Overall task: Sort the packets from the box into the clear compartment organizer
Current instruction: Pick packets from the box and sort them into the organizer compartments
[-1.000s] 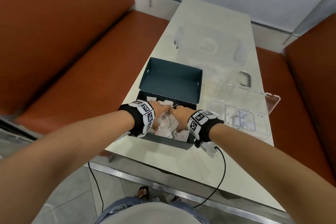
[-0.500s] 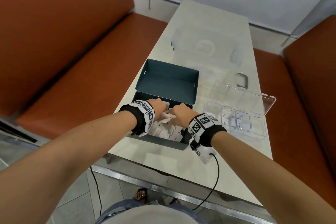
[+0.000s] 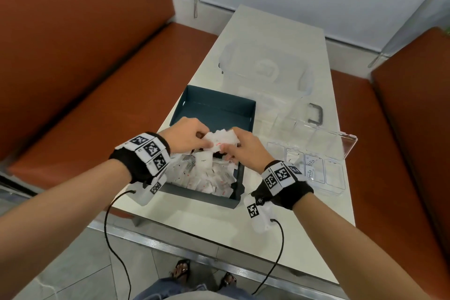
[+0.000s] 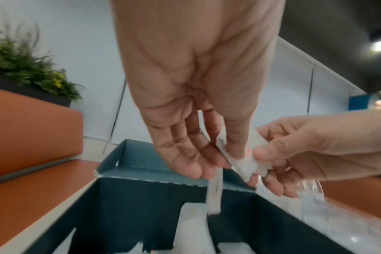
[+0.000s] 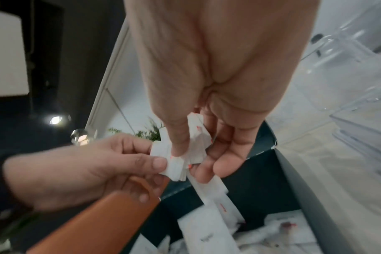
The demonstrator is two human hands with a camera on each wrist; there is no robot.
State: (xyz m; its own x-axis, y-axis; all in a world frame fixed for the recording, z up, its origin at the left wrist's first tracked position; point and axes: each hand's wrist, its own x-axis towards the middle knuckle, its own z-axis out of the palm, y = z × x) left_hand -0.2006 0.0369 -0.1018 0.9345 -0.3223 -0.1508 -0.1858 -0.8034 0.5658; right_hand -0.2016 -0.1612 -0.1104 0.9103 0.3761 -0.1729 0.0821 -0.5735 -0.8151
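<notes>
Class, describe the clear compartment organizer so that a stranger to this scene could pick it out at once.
Start at the white table between the orange benches. Right of the dark teal box of white packets lies the clear compartment organizer, near the table's right edge. Unlike the bigger clear tub behind, it is shallow, split into cells, its lid open, with a few packets inside.

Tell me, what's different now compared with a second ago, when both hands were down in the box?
Both hands have come up out of the dark box. The left hand and right hand now pinch a small bundle of white packets between them above the pile; one packet dangles below. The box, the clear organizer and the table stayed put.
</notes>
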